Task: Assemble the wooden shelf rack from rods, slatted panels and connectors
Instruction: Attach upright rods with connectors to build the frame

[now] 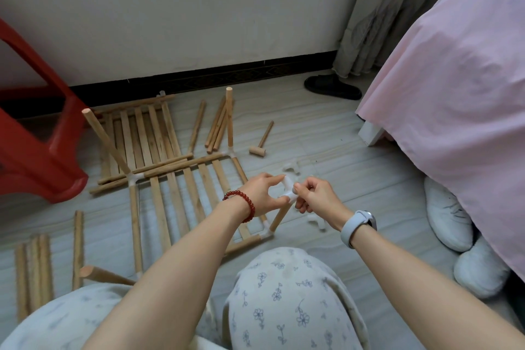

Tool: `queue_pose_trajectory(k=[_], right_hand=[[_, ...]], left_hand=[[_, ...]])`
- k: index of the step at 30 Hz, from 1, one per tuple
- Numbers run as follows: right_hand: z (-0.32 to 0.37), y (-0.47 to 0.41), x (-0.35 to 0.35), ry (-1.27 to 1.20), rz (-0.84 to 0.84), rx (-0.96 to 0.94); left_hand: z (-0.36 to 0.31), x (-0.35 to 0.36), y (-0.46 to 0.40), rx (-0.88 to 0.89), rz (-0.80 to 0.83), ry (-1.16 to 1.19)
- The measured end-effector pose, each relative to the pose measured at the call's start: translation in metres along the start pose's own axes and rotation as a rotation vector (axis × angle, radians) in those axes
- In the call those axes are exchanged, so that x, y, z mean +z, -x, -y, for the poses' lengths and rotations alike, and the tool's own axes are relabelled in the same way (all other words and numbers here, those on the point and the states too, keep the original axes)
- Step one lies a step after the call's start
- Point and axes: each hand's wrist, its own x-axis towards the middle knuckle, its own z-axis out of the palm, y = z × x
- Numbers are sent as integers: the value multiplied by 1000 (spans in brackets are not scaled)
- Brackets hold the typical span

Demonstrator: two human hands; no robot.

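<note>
A slatted wooden panel (pixel 173 193) lies flat on the floor, framed by rods with white connectors at its corners. Upright rods rise from three corners. At the near right corner an upright rod (pixel 279 214) carries a white connector (pixel 288 192) on its top. My left hand (pixel 261 193) pinches that connector from the left with thumb and fingers. My right hand (pixel 315 197) pinches it from the right. A second slatted panel (pixel 142 133) lies behind, near the wall.
Loose rods (pixel 218 125) and a small wooden mallet (pixel 260 145) lie beyond the panel. More rods (pixel 34 270) lie at the left. Spare white connectors (pixel 291 166) sit on the floor. A red stool (pixel 37 133) stands left, a pink-covered bed (pixel 454 88) right, white shoes (pixel 449 216) beside it.
</note>
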Motion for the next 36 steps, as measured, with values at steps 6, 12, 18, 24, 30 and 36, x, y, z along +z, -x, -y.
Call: queue_pose_trajectory(k=[6,12,18,24,30,36], right_hand=[[5,1,-9,38,110,25],[9,-29,-21,-7,279,107],[-13,-106,-22,173,115,122],[-67,-202,-6,425,-42,149],[-112,-276,5,710,17,231],[-135,-302,24,929,101,140]], left_hand=[[-4,-13,-4,-33,96,-76],[5,-52,-23,-100,100,140],[40,-60,-75,-156,-29,-145],[96,-30,-144,-263,-38,-256],[147,-24,-192,-356,-288,-111],[170,-35,-208,-429,-519,36]])
